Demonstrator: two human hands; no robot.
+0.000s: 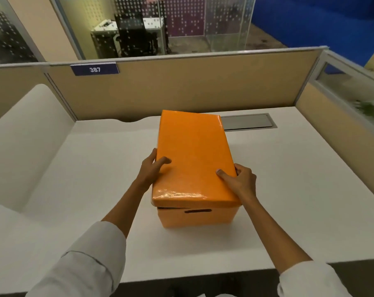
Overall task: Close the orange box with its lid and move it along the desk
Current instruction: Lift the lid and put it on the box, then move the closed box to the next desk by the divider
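Observation:
An orange box with a dark handle slot in its near face stands on the white desk. The glossy orange lid lies on top of it, slightly askew, with a thin gap showing at the near left corner. My left hand grips the lid's left edge, thumb on top. On the lid's right edge sits my right hand, thumb on top and fingers curled down the side. The inside of the box is hidden.
Beige partition walls close off the desk at the back and right; one carries a blue plate reading 387. A grey cable hatch lies flush in the desk behind the box. A curved white desk section rises at the left.

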